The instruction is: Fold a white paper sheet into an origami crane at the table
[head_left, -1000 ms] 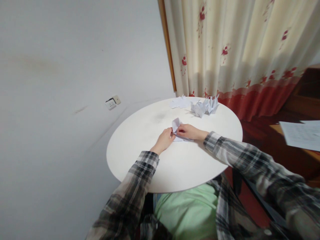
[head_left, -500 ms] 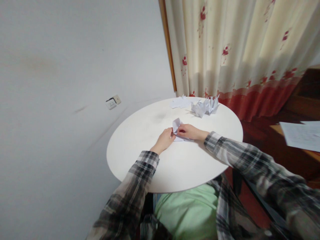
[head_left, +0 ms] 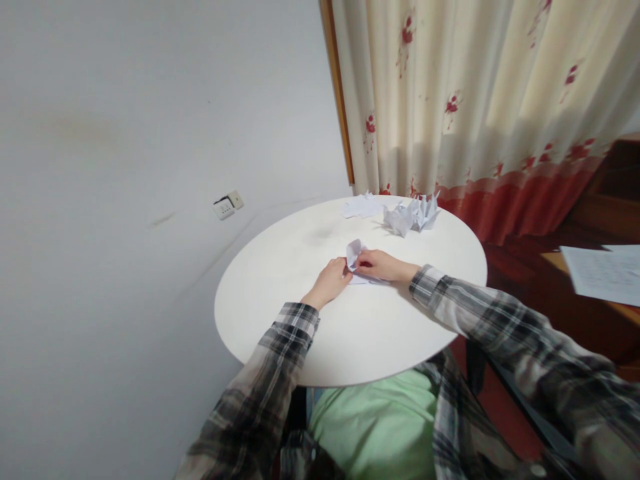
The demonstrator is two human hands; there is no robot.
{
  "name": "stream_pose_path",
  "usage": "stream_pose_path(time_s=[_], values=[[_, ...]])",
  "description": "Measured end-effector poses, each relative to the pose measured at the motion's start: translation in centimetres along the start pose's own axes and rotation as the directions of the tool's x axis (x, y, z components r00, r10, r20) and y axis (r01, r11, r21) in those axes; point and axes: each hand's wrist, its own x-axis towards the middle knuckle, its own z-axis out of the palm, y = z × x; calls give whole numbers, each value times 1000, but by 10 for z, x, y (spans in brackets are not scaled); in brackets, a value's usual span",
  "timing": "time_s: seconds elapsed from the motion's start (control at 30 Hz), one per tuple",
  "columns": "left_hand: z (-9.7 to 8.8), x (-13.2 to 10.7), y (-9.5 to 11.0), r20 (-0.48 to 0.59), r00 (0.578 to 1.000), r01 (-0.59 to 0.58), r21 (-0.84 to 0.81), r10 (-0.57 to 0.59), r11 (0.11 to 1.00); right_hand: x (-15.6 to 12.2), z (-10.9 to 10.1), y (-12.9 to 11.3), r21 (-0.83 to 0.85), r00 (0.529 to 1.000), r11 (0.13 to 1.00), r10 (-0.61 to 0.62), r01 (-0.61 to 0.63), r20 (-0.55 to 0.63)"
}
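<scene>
A small piece of white folded paper [head_left: 353, 252] lies near the middle of a round white table [head_left: 280, 287]. My left hand [head_left: 331, 282] pinches its left side, fingers closed. From the right, my right hand [head_left: 381, 265] presses and grips the same paper with curled fingers. One flap of the paper stands up between the two hands. Both arms wear plaid sleeves.
Several finished folded paper figures [head_left: 411, 214] sit at the table's far edge, with flat white paper [head_left: 361, 206] beside them. A flowered curtain [head_left: 475, 107] hangs behind. A wooden desk with a sheet of paper [head_left: 600, 272] stands on the right. A wall socket [head_left: 227, 204] is at the left.
</scene>
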Motion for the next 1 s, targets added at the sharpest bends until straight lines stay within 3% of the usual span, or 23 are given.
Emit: stream_pose_path(time_s=[0.37,1.0], values=[[-4,-1,9,-66,998,-9,-87,3,996,0,-1,-3,23,999,999,34,-34,-1],[-6,-2,11,1,997,73,-154,-74,985,-2,-4,-11,87,999,995,52,-52,6]])
